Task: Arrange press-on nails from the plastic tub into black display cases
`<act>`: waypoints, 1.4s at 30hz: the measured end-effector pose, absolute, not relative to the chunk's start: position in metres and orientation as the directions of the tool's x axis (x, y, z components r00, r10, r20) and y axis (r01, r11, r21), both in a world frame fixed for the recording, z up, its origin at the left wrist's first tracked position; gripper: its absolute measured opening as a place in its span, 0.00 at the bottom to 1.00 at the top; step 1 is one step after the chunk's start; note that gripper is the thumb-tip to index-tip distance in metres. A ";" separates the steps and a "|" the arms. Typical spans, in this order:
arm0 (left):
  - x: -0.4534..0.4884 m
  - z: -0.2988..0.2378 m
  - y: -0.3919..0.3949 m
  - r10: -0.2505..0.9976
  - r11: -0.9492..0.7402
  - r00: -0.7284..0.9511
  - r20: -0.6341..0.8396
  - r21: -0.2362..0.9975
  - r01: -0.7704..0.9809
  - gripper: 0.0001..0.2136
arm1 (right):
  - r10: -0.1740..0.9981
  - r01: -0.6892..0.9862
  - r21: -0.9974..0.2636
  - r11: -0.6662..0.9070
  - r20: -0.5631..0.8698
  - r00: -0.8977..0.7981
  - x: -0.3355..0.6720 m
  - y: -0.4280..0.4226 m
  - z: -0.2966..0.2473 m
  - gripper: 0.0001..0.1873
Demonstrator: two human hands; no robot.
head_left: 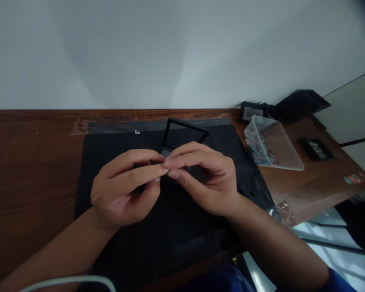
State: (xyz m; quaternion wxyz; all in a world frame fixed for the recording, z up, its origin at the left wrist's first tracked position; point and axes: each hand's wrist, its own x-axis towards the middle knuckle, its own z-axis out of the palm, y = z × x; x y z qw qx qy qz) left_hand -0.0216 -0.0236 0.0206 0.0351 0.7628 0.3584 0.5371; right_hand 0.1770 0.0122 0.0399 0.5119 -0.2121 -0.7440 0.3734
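My left hand (126, 186) and my right hand (205, 174) meet fingertip to fingertip above a black mat (176, 219). Both are closed in a pinch. Between the tips shows a speck of something pale, mostly covered by the fingers and too small to name. Just behind the fingers stands a black-rimmed frame (187, 124), tilted up like an opened lid; its lower part is hidden by my hands. A small white scrap (137, 132) lies on the mat's far left part.
At the right, a clear plastic tub (287, 148) holds many small packets. Black framed boxes (252, 111) stand behind it, and a flat black case (315, 149) lies farther right. Crumpled clear film (286, 213) sits at the table's right edge. A pale cable (69, 280) crosses the lower left.
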 end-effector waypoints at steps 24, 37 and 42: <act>-0.020 0.019 -0.023 0.595 -0.725 0.147 0.790 0.449 0.522 0.15 | 0.696 0.000 -0.749 0.663 0.616 -0.370 0.175 0.012 0.030 0.14; -0.020 0.021 -0.022 0.640 -0.700 0.115 0.759 0.515 0.494 0.13 | 0.706 0.081 -0.752 0.654 0.570 -0.420 0.176 0.015 0.035 0.09; -0.023 0.022 -0.020 0.671 -0.713 0.171 0.722 0.564 0.416 0.10 | 0.780 0.186 -0.769 0.611 0.545 -0.308 0.177 0.016 0.035 0.07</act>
